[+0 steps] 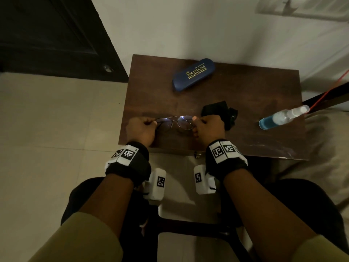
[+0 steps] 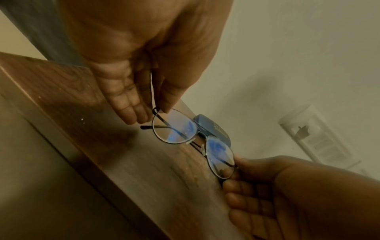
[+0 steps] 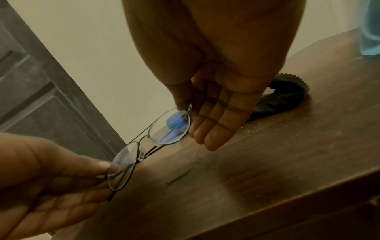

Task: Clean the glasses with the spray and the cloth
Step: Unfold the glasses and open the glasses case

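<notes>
While bare wood is lying open toward the table [image 1: 154, 87]'s near edge, both hands, left hand [image 1: 140, 129] and right hand [image 1: 208, 128], are pinching the thin-rimmed, blue-glinting glasses [image 1: 176, 122] by their outer ends.

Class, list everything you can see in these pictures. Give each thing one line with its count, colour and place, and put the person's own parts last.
glasses: one, thin dark metal frame, held between both hands above the table's near edge.
cloth: one, black, crumpled on the table just beyond the right hand.
spray bottle: one, clear with blue liquid, lying on its side at the table's right.
glasses case: one, blue with gold lettering, closed, at the table's far side.
table: one, dark brown wood, against the wall.
door: one, dark, far left.
left hand: pinches the glasses' left end.
right hand: pinches their right end.
</notes>
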`<state>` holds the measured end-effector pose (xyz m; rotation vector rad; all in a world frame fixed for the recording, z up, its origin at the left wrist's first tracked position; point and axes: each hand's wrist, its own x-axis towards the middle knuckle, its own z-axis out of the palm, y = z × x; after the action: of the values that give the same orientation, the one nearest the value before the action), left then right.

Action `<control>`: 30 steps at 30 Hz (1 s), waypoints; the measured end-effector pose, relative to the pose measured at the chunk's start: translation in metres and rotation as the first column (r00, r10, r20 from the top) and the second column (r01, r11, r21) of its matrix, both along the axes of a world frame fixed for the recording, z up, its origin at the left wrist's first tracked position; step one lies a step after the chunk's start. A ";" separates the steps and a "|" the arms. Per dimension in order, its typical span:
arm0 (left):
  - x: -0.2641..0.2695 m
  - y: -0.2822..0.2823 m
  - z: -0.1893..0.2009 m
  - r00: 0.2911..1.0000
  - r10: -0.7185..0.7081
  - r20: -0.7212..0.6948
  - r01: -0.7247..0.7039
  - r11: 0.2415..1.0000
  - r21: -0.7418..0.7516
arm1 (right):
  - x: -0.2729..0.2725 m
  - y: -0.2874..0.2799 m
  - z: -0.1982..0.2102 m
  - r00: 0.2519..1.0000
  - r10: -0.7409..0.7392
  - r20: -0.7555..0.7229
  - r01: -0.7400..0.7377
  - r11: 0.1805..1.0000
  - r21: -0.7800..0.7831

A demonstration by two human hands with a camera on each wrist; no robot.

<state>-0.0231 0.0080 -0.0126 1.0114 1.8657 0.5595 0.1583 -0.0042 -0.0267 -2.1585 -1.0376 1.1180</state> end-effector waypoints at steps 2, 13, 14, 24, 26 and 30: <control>0.001 0.001 0.000 0.999 -0.029 -0.038 0.029 0.999 0.018 | 0.001 0.002 -0.004 1.000 -0.006 0.002 0.006 1.000 -0.025; 0.004 0.004 -0.005 0.995 -0.074 -0.060 0.076 0.996 0.042 | 0.003 0.005 -0.013 1.000 0.003 0.019 -0.001 0.995 -0.103; 0.004 0.004 -0.005 0.995 -0.075 -0.068 0.077 0.996 0.038 | 0.003 0.005 -0.014 1.000 0.003 0.022 -0.001 0.994 -0.106; 0.005 0.002 -0.006 0.990 -0.098 -0.101 0.099 0.995 0.008 | 0.003 0.004 -0.019 0.998 -0.003 0.061 0.014 0.984 -0.176; 0.005 0.001 -0.004 0.987 -0.104 -0.123 0.105 0.994 0.005 | 0.005 0.001 -0.011 0.996 -0.011 0.085 0.025 0.986 -0.165; 0.008 -0.001 0.004 0.982 -0.123 -0.140 0.122 0.992 -0.015 | 0.014 -0.005 0.011 0.992 0.024 0.125 -0.008 0.992 -0.125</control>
<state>-0.0152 0.0070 -0.0086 1.1795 1.9109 0.4185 0.1727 -0.0097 -0.0154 -2.3487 -1.0672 1.0916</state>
